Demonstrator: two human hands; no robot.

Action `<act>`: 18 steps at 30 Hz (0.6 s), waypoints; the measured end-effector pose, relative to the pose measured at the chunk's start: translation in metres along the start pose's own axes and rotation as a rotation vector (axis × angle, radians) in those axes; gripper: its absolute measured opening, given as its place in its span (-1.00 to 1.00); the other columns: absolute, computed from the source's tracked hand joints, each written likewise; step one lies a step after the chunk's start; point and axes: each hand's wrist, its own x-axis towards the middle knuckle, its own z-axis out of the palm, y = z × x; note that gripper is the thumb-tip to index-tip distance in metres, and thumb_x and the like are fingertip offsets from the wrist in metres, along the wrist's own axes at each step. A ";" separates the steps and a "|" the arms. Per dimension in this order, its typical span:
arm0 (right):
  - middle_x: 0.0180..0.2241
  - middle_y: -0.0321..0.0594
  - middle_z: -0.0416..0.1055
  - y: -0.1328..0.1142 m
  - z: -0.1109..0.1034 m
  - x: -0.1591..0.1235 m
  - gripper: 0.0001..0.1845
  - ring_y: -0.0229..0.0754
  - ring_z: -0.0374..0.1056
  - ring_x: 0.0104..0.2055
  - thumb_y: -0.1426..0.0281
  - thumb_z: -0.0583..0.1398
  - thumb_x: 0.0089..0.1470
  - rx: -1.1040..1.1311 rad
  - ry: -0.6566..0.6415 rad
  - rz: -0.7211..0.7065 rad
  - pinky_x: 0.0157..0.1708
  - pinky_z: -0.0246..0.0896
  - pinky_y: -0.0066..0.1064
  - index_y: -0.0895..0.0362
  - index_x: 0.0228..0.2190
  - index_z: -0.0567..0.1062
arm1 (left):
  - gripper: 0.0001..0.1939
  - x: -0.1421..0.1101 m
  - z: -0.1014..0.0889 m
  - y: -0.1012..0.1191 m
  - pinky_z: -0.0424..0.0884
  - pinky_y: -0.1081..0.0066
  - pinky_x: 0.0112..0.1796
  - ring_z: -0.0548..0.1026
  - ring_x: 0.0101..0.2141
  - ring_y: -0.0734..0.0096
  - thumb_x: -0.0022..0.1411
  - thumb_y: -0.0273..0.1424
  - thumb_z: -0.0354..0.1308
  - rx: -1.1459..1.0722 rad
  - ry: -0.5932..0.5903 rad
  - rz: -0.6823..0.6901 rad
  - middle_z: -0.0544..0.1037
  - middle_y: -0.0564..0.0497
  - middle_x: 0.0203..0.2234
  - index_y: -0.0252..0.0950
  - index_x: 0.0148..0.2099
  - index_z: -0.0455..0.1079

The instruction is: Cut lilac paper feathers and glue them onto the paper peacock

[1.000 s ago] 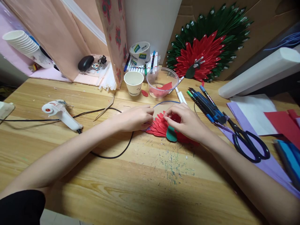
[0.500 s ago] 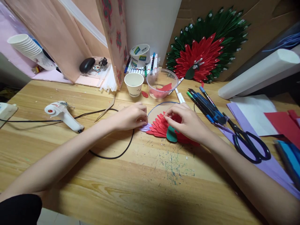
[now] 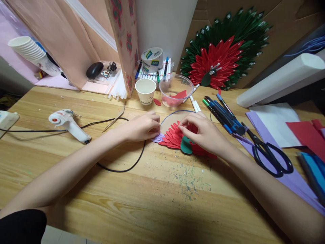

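Red petals beneath right hand, purple petals at left hand, both grips closed.

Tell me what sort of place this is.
Probably a craft corner, perhaps at home: scissors and what looks like a glue gun lie on the table, along with layered red petals.

The right hand is covering part of the red petals; the left hand's fingertips are hiding whatever they are touching. The picture's edge is cutting off the black sleeve.
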 end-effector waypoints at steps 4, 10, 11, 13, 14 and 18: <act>-0.42 -0.19 0.39 0.000 0.000 0.001 -0.88 -0.10 0.24 -0.30 0.37 0.10 0.08 -0.006 -0.003 -0.006 -0.26 0.13 -0.25 0.09 -0.47 0.38 | -0.81 0.000 0.000 0.000 0.24 0.40 -0.31 0.32 -0.36 0.39 0.18 -0.45 0.03 -0.013 -0.003 0.003 0.42 -0.05 -0.43 -0.34 -0.39 0.45; -0.41 -0.18 0.40 0.001 0.000 -0.002 -0.90 -0.10 0.25 -0.29 0.39 0.11 0.07 0.005 0.005 0.010 -0.26 0.14 -0.25 0.09 -0.47 0.38 | -0.83 -0.001 0.000 -0.001 0.24 0.41 -0.31 0.33 -0.35 0.38 0.18 -0.47 0.05 -0.036 0.008 0.011 0.43 -0.06 -0.43 -0.34 -0.37 0.46; -0.40 -0.18 0.40 0.002 -0.001 -0.003 -0.90 -0.09 0.25 -0.29 0.39 0.11 0.06 0.010 0.008 0.015 -0.25 0.14 -0.25 0.09 -0.47 0.38 | -0.84 -0.001 -0.001 0.000 0.25 0.42 -0.31 0.33 -0.35 0.39 0.18 -0.47 0.05 -0.038 0.007 0.005 0.43 -0.06 -0.43 -0.35 -0.36 0.46; -0.39 -0.18 0.41 0.001 -0.002 -0.005 -0.91 -0.09 0.26 -0.27 0.40 0.12 0.06 0.025 0.009 0.025 -0.23 0.14 -0.24 0.09 -0.47 0.38 | -0.85 -0.002 -0.002 0.001 0.25 0.43 -0.30 0.34 -0.35 0.40 0.18 -0.46 0.07 -0.040 0.012 -0.009 0.43 -0.06 -0.41 -0.35 -0.34 0.47; -0.38 -0.18 0.41 0.001 -0.003 -0.005 -0.91 -0.09 0.26 -0.26 0.41 0.12 0.06 0.033 0.008 0.028 -0.22 0.14 -0.24 0.10 -0.47 0.38 | -0.85 -0.002 -0.002 0.002 0.26 0.43 -0.30 0.34 -0.34 0.40 0.18 -0.45 0.07 -0.039 0.018 -0.018 0.43 -0.06 -0.40 -0.35 -0.32 0.47; -0.38 -0.19 0.40 -0.001 -0.007 -0.007 -0.90 -0.12 0.26 -0.27 0.42 0.11 0.07 0.049 0.007 0.018 -0.21 0.14 -0.25 0.11 -0.48 0.37 | -0.84 -0.002 0.000 0.007 0.27 0.44 -0.30 0.35 -0.33 0.40 0.19 -0.43 0.07 -0.027 0.048 -0.036 0.43 -0.06 -0.39 -0.33 -0.30 0.48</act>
